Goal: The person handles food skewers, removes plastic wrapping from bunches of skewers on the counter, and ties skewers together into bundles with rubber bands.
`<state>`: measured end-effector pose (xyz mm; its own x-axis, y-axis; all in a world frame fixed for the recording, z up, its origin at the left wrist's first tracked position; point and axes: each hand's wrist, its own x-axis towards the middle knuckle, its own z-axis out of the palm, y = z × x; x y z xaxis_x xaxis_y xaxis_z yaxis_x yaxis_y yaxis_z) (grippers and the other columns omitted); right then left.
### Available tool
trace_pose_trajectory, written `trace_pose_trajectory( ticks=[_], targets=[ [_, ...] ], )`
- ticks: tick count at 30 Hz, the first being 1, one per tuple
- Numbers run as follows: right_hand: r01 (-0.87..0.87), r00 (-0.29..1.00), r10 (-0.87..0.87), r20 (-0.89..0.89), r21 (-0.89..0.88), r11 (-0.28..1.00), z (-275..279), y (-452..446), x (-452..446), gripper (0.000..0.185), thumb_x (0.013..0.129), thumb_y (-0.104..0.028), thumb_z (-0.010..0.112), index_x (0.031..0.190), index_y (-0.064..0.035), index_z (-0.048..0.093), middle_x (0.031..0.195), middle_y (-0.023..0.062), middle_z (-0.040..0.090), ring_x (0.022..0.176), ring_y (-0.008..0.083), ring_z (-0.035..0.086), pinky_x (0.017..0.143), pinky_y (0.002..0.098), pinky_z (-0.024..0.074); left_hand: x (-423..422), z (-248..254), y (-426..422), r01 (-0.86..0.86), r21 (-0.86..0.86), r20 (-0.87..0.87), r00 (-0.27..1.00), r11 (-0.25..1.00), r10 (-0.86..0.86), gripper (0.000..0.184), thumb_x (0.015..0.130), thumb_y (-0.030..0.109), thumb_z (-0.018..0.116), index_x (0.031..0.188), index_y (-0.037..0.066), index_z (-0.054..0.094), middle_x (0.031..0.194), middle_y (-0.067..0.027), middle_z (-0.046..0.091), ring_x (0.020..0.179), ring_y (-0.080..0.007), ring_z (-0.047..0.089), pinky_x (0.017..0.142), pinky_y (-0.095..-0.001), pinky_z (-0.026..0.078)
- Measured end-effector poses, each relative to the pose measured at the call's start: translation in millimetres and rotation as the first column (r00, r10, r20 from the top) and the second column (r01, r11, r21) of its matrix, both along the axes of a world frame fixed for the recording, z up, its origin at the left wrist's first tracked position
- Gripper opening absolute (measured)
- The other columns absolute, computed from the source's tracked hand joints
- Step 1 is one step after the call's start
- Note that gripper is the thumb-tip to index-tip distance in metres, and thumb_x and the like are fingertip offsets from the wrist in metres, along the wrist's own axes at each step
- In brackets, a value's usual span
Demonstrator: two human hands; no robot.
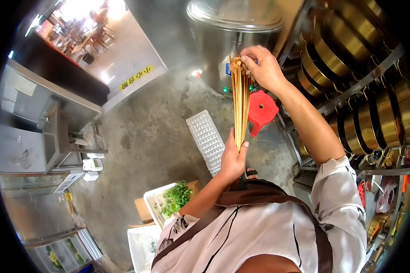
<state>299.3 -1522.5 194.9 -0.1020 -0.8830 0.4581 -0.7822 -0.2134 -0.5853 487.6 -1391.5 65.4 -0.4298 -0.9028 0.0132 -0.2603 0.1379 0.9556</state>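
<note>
My left hand (233, 160) is wrapped round the lower ends of a bundle of long thin bamboo skewers (240, 111), held upright in front of my body. Small brownish pieces of food (238, 67) sit at the top ends of the skewers. My right hand (263, 68) is at that top end, fingers curled and pinching among the food pieces. Its fingertips are partly hidden behind them. Beyond the bundle stands a large steel drum (209, 50) with a shiny lid and small green lights.
A red plastic stool-like piece (269, 109) and a white holed tray (205, 136) are on the concrete floor. Leafy greens (176, 199) fill a white basket (154, 200). Brass-coloured pots (328, 59) hang on racks at right. A yellow floor sign (136, 78) marks the doorway.
</note>
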Motion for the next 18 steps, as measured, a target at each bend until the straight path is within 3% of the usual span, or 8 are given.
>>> trace_pose_trajectory(
  ticks=[4,6,8,11,14,16,18],
  targets=[
    [0.013,0.992,-0.021,0.127,0.064,0.998,-9,-6,5,0.017,0.080,-0.018,0.057,0.086,-0.0026,0.060,0.083,0.0116,0.057,0.085,0.0269,0.053,0.076,0.0363,0.0424,1,14,3,0.006,0.004,0.004,1.000,1.000,-0.006,0.061,0.091,0.027,0.043,0.133,-0.010,0.018,0.117,-0.0285,0.044,0.104,-0.0389,0.049,0.088,-0.0410,0.040],
    [0.021,0.995,-0.027,0.094,0.065,0.998,-9,-6,5,0.017,0.080,-0.018,0.058,0.085,-0.0026,0.060,0.082,0.0114,0.058,0.083,0.0261,0.053,0.075,0.0357,0.0431,1,25,4,0.005,0.075,0.004,1.000,0.997,-0.005,0.054,0.091,0.018,0.043,0.134,-0.006,0.019,0.118,-0.0262,0.045,0.104,-0.0337,0.048,0.091,-0.0369,0.037],
    [0.034,0.997,-0.038,0.064,0.068,0.997,-7,-5,5,0.017,0.079,-0.019,0.058,0.083,-0.0026,0.060,0.080,0.0112,0.058,0.081,0.0253,0.054,0.074,0.0351,0.0437,1,12,2,0.025,0.037,0.011,1.000,0.999,-0.025,0.055,0.091,0.018,0.043,0.134,-0.007,0.019,0.118,-0.0275,0.044,0.106,-0.0354,0.048,0.092,-0.0375,0.036],
    [0.032,0.967,-0.071,0.244,0.158,0.987,-5,-8,0,0.019,0.075,-0.021,0.060,0.080,-0.0020,0.061,0.076,0.0123,0.063,0.071,0.0250,0.060,0.068,0.0338,0.0473,0,15,3,0.040,-0.011,0.028,0.999,0.999,-0.039,0.055,0.091,0.018,0.042,0.133,-0.008,0.019,0.119,-0.0298,0.043,0.108,-0.0378,0.047,0.093,-0.0383,0.035],
    [0.092,0.983,-0.124,0.133,0.226,0.970,7,-5,-4,0.020,0.072,-0.021,0.060,0.078,-0.0024,0.062,0.074,0.0126,0.063,0.070,0.0247,0.061,0.068,0.0329,0.0478,-1,27,5,0.045,0.028,0.006,0.999,0.999,-0.045,0.054,0.091,0.018,0.043,0.133,-0.009,0.020,0.120,-0.0310,0.042,0.109,-0.0391,0.045,0.094,-0.0385,0.035],
    [0.090,0.977,-0.134,0.164,0.253,0.963,14,1,-3,0.021,0.070,-0.022,0.059,0.076,-0.0021,0.062,0.073,0.0131,0.063,0.070,0.0245,0.061,0.068,0.0324,0.0476,-2,28,6,0.054,0.072,-0.025,0.998,0.996,-0.052,0.055,0.091,0.018,0.043,0.132,-0.009,0.021,0.121,-0.0312,0.041,0.110,-0.0396,0.045,0.094,-0.0385,0.034],
    [0.093,0.980,-0.129,0.152,0.224,0.970,16,6,-3,0.020,0.070,-0.021,0.059,0.075,-0.0016,0.062,0.075,0.0134,0.063,0.070,0.0249,0.062,0.068,0.0330,0.0477,-2,23,7,0.041,-0.030,-0.003,0.999,0.999,-0.041,0.055,0.091,0.018,0.044,0.132,-0.010,0.021,0.121,-0.0312,0.041,0.110,-0.0397,0.045,0.094,-0.0384,0.034]
  ],
)
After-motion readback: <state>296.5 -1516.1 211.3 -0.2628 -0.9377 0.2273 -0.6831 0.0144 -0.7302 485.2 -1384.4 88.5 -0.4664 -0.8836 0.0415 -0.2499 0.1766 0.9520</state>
